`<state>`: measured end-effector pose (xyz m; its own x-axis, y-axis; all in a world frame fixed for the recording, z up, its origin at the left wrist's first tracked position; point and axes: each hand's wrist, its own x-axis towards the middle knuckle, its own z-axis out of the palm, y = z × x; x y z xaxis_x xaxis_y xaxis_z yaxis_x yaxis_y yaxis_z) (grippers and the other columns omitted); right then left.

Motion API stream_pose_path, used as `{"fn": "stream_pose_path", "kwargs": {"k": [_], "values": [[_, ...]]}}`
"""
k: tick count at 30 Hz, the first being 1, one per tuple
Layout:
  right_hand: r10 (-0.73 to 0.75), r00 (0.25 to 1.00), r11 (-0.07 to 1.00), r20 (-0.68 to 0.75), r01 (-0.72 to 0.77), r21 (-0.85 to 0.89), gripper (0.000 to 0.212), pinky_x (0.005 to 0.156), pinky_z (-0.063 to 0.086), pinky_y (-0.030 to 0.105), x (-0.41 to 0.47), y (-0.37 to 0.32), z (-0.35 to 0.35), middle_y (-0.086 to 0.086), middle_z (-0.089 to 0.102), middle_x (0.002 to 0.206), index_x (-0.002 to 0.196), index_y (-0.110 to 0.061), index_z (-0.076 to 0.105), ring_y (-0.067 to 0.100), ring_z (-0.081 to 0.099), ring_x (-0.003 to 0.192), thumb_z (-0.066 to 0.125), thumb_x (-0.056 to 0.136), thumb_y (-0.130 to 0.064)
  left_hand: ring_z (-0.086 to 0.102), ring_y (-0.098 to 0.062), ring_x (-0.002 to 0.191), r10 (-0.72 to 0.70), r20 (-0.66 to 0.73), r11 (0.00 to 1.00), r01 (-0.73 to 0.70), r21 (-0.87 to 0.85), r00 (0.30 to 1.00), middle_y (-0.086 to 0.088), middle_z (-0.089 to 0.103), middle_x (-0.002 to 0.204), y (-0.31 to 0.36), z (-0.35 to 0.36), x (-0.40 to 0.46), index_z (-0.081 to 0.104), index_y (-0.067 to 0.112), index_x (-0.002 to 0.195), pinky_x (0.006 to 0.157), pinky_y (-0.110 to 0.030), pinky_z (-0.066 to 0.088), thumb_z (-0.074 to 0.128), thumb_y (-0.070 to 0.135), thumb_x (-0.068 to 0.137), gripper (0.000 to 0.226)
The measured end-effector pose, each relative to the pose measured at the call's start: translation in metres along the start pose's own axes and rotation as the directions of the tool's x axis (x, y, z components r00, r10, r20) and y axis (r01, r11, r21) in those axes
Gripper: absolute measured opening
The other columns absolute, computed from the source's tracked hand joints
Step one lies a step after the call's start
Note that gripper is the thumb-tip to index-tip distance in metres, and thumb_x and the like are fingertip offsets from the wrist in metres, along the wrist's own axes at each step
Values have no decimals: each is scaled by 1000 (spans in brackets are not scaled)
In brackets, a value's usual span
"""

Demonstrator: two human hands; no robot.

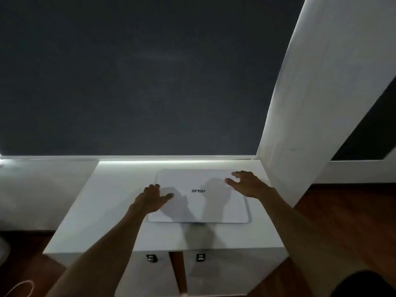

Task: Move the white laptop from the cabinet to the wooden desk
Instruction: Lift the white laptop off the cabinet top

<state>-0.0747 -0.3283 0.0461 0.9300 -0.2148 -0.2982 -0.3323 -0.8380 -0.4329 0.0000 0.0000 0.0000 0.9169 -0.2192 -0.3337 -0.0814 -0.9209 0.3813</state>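
A closed white laptop (199,207) lies flat on top of a white cabinet (111,211), with its dark logo facing away from me. My left hand (153,199) hovers at the laptop's left edge, fingers spread, thumb over the lid. Over the laptop's right rear corner is my right hand (246,184), fingers apart and curled slightly downward. Neither hand grips anything. Both hands cast shadows on the lid. The wooden desk is not in view.
A dark roller blind (132,78) fills the wall behind the cabinet. A white column (310,114) stands close to the cabinet's right rear. Two cabinet doors with dark handles (151,258) face me. Wooden floor (347,221) lies on both sides.
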Motion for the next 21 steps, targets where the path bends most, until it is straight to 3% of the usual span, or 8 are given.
{"fn": "stream_pose_path", "kwargs": {"k": [5, 9, 14, 21], "values": [[144, 989, 988, 41, -141, -70, 74, 115, 33, 41, 3, 21, 24, 15, 42, 156, 154, -7, 36, 32, 40, 144, 44, 98, -54, 47, -38, 128, -157, 3, 984, 157, -84, 988, -21, 48, 141, -8, 19, 4, 38, 2, 141, 101, -49, 43, 52, 68, 84, 88], [213, 973, 977, 90, -213, -13, 70, 107, 44, 41, 14, 29, 38, 16, 54, 144, 146, -4, 45, 33, 53, 131, 49, 96, -52, 46, -40, 128, -185, -33, 971, 178, -158, 982, -22, 45, 141, -7, 30, 12, 35, 1, 142, 100, -51, 43, 54, 66, 84, 89], [336, 939, 931, 70, -342, 127, 71, 104, 46, 46, 29, 28, 53, 20, 51, 140, 145, -3, 43, 38, 53, 127, 52, 92, -50, 46, -44, 128, -240, -60, 942, 218, -254, 969, -27, 45, 140, -5, 36, 26, 35, -1, 141, 102, -51, 42, 51, 68, 85, 90], [541, 841, 820, -10, -525, 227, 87, 103, 41, 45, 34, 13, 79, 21, 50, 140, 142, 2, 43, 38, 49, 130, 47, 89, -66, 51, -45, 122, -268, -127, 934, 225, -278, 955, -29, 53, 133, -13, 49, 27, 45, -4, 129, 99, -49, 43, 43, 65, 90, 80]]}}
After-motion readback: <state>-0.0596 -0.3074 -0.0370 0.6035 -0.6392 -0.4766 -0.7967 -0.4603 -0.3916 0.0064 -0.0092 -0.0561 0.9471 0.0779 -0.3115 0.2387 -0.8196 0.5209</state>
